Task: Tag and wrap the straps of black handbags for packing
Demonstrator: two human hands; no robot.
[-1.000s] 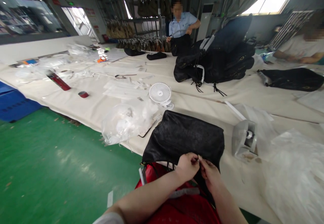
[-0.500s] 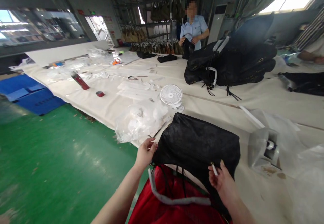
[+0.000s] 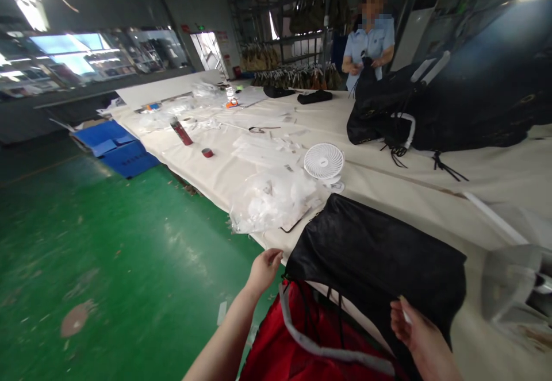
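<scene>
A black leather-like bag lies on the near edge of the cream-covered table, its grey-wrapped handle hanging over red cloth. At the bag's left corner is my left hand, fingers curled with the tips together; whether they pinch anything is too small to tell. Over the bag's lower right part, my right hand is closed around a small white item, only partly visible between the fingers.
Beyond the bag are clear plastic bags and a white fan. Black bags are heaped at the right. A person stands across the table holding a black item. Blue boxes sit on the green floor.
The view has swung left, so the table and bag appear farther right. The white item now shows less between my right fingers. Across the table, the person's black item has changed position.
</scene>
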